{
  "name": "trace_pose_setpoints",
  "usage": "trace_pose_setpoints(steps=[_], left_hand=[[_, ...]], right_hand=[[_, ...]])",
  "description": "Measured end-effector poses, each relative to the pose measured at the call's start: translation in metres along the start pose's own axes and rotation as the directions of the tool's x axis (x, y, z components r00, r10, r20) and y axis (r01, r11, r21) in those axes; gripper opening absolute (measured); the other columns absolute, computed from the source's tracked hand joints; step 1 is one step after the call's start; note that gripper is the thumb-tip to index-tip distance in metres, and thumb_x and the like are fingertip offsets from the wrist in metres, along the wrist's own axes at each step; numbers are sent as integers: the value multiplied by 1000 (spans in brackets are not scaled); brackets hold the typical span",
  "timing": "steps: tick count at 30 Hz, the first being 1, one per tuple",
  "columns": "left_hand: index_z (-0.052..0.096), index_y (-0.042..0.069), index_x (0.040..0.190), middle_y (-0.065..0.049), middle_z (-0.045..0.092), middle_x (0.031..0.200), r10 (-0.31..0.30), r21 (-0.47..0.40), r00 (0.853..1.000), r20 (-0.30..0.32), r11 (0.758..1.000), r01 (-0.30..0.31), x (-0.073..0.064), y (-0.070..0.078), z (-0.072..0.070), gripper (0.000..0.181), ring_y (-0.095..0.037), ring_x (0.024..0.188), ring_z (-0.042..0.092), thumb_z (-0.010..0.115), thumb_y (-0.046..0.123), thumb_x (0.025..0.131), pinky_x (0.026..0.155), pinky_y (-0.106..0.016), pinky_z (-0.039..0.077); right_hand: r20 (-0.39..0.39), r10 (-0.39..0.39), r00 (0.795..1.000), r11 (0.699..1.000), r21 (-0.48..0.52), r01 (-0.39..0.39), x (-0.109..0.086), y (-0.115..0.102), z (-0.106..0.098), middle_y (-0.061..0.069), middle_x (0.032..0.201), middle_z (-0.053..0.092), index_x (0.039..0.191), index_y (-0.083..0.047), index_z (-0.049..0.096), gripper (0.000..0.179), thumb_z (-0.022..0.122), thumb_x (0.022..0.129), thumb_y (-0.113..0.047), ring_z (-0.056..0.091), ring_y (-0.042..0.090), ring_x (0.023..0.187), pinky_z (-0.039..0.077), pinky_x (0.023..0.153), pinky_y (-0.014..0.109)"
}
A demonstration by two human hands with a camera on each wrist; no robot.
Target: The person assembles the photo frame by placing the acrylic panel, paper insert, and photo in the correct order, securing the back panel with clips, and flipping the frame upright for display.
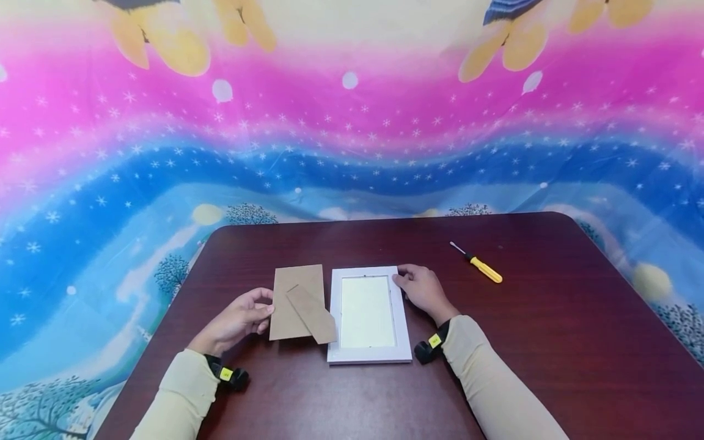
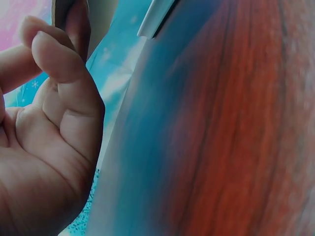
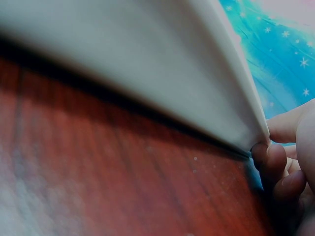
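Note:
My left hand (image 1: 238, 319) pinches the left edge of a brown backing board (image 1: 283, 318), which is raised a little above the table. An angled easel leg (image 1: 310, 315) is on the board's face, and its lower end overlaps the left border of a white picture frame (image 1: 405, 342). A pale panel (image 1: 365, 311) fills the frame's opening, with small dark tabs around its edge. At the frame's upper right corner, my right hand (image 1: 423, 288) grips the border; the right wrist view shows fingertips (image 3: 273, 160) at the corner, by the frame's side.
A yellow-handled screwdriver (image 1: 485, 269) lies at the right rear of the dark reddish-brown table (image 1: 528, 342). Behind the table's far edge hangs a colourful printed cloth (image 1: 352, 134). Both wrists carry black camera mounts (image 1: 238, 379).

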State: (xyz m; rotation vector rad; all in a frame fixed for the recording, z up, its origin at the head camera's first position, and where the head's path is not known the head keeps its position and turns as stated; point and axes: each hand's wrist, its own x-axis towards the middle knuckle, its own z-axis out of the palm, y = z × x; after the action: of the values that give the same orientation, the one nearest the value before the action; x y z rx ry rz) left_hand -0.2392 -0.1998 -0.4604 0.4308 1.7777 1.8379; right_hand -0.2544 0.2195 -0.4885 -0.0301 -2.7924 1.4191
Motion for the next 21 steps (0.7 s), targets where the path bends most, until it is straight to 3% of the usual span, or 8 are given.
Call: trace_pose_setpoints(steps=[16,21], left_hand=[[38,-5,120,-1,56,73,-42,30,999,6,999,42,11,0,11,30,-14,60,48,55,9,100,57,-26,43],[39,-5,120,-3,56,78,-40,25,999,15,999,40,16,1,16,30,-14,60,49,56,9,99,57,-26,44]], right_hand=[[1,2,1000,1000,-13,-2,1,2,1,4,72,60,131,-7,61,41,61,97,-31,59,18,63,48,65,35],[-2,-7,1000,1000,-16,7,1,2,1,4,71,59,131,-5,60,42,61,97,-31,58,18,62,47,63,36]])
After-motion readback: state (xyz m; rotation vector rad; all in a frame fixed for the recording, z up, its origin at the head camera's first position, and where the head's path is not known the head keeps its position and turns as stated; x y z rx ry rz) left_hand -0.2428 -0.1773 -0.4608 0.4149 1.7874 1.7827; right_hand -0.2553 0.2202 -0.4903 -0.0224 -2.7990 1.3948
